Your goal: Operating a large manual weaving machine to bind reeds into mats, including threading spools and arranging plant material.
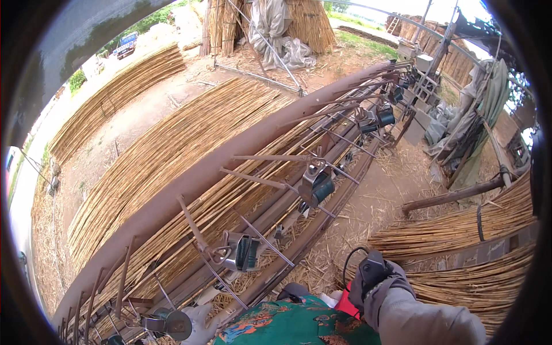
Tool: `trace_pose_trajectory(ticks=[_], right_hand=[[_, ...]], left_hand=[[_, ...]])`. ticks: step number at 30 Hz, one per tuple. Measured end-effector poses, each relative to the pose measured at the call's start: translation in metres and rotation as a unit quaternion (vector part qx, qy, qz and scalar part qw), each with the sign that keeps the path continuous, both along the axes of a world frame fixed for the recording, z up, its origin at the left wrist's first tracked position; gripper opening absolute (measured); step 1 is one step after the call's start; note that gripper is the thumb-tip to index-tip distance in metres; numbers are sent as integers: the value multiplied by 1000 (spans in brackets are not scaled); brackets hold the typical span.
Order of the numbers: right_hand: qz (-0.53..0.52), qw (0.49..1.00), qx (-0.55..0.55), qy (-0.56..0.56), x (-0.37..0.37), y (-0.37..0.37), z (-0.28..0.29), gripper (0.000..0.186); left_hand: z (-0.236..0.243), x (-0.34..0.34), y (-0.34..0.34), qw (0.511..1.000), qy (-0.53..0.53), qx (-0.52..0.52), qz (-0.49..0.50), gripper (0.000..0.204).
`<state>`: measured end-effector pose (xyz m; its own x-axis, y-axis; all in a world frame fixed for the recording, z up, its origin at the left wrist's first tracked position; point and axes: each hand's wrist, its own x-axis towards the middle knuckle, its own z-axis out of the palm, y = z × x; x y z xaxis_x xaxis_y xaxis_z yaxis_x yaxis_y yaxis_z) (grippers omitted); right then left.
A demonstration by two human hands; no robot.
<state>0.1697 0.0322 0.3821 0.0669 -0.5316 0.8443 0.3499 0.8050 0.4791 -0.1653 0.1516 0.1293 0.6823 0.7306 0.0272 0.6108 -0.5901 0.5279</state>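
Note:
My left hand (198,326), in a pale grey glove, is low in the view beside a dark round spool (175,325) on a long metal frame. The spool and the lower edge partly cover it, so its grip does not show. My right hand (357,290) is bent in near my body at the lower right, beside a bright red piece (346,303). Its fingers are hidden behind the grey sleeve and a black device (374,267) with a cable. Long tan reeds (172,247) lie along the frame, between a thick brown pipe (190,198) and the lower rails (287,259).
Several dark green spools (247,254) in metal holders line the frame, with rods sticking out. Spread reeds (167,155) cover the ground beyond the pipe. Reed bundles (454,224) lie at right, near a wooden pole (454,194). Standing bundles (313,26) and plastic sheeting (270,23) are behind.

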Motion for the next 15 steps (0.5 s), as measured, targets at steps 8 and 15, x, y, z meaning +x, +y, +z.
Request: trace_pose_trajectory(ticks=[8,15], right_hand=[[69,703,-668,-234,96,57,-133,23],[51,680,-618,-391,113,44,-247,27]], left_hand=[[12,26,7,982,107,128,90,37],[6,30,4,970,148,155,113,24]])
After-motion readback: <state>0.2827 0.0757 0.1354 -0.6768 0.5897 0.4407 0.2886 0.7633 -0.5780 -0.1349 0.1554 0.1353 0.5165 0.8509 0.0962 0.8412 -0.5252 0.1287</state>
